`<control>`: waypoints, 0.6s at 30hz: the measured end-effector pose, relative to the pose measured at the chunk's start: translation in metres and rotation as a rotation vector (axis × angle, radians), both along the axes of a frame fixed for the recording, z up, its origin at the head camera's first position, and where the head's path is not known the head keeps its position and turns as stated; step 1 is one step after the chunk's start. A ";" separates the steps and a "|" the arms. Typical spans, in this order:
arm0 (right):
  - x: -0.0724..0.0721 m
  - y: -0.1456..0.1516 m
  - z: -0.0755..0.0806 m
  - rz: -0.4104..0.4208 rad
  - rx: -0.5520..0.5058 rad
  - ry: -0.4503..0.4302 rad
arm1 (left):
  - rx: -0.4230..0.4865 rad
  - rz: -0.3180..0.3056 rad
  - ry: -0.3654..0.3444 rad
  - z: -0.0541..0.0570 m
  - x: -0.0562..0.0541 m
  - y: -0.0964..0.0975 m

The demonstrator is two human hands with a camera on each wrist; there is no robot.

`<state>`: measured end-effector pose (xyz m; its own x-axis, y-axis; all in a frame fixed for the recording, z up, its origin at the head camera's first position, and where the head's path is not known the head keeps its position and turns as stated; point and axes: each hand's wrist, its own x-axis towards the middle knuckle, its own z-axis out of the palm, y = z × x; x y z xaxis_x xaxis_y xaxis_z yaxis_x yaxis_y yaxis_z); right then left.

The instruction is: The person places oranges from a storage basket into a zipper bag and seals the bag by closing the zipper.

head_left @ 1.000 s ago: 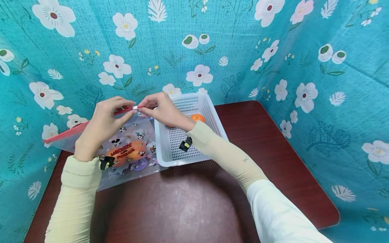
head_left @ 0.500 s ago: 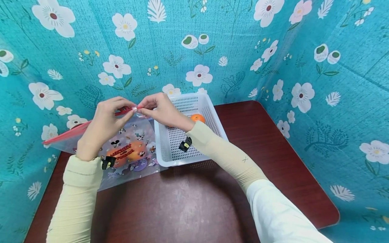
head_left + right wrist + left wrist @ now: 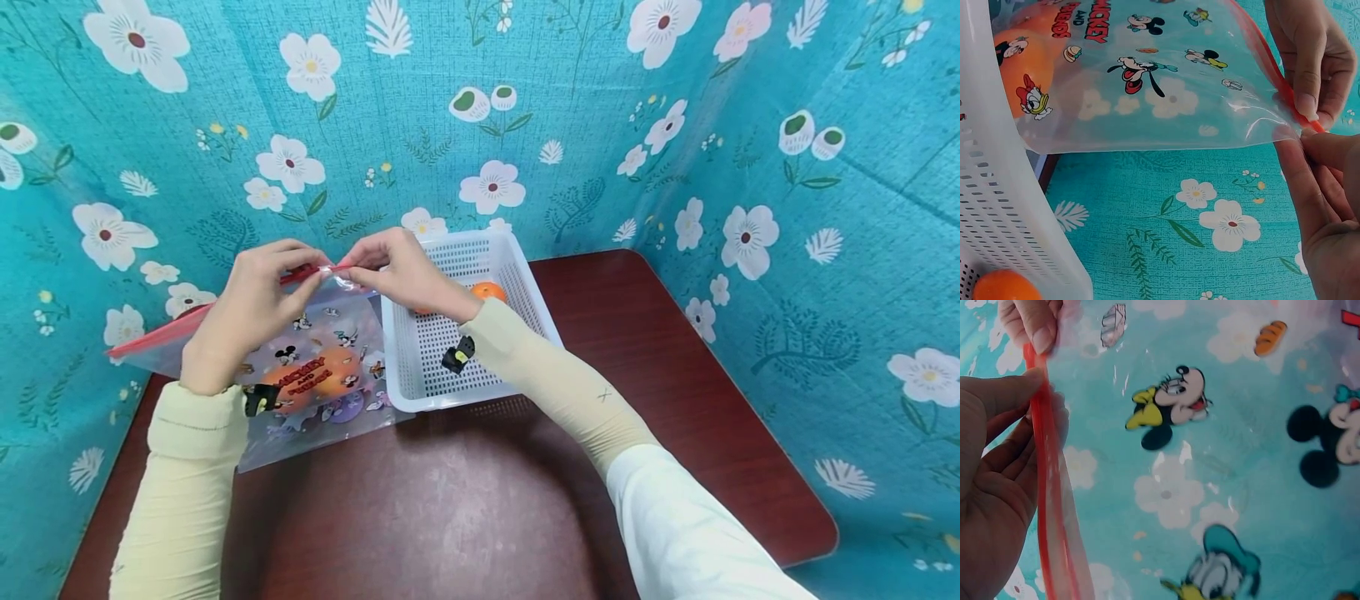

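A clear zip bag (image 3: 351,312) printed with cartoon figures has a red zip strip (image 3: 1044,450) along its top edge. My left hand (image 3: 258,296) pinches that strip between thumb and fingers. Close by, my right hand (image 3: 401,271) pinches the strip's end at the bag's corner, as the right wrist view shows. A small whitish piece, partly hidden, sits on the strip by my left fingertips. Orange round fruits (image 3: 336,371) lie in the lower part of the bag. The strip's far left end hangs apart from both hands.
A white perforated plastic basket (image 3: 401,375) stands right of the bag, under my right wrist. Inside it lies an orange fruit (image 3: 489,291), another partly hidden by my right hand. Both stand on a dark red table (image 3: 615,333); a flowered teal cloth (image 3: 585,125) hangs behind.
My left hand has shifted slightly left along the red strip, with the whitish piece. A little more strip shows between the hands. My right hand has hardly moved.
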<state>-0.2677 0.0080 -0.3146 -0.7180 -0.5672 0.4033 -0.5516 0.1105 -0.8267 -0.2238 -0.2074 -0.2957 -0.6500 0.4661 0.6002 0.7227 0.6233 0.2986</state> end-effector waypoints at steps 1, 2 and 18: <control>0.000 0.001 0.000 -0.004 -0.001 -0.006 | -0.002 0.004 -0.001 0.000 0.000 -0.001; 0.000 0.001 0.000 -0.008 -0.003 -0.010 | -0.007 0.011 -0.002 0.000 -0.001 -0.002; -0.002 0.006 -0.003 -0.025 -0.045 -0.031 | -0.013 0.057 -0.003 -0.001 0.001 -0.026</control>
<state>-0.2695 0.0136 -0.3179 -0.7444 -0.5303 0.4058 -0.5235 0.0863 -0.8476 -0.2228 -0.2331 -0.2968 -0.6771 0.4364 0.5925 0.6854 0.6671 0.2919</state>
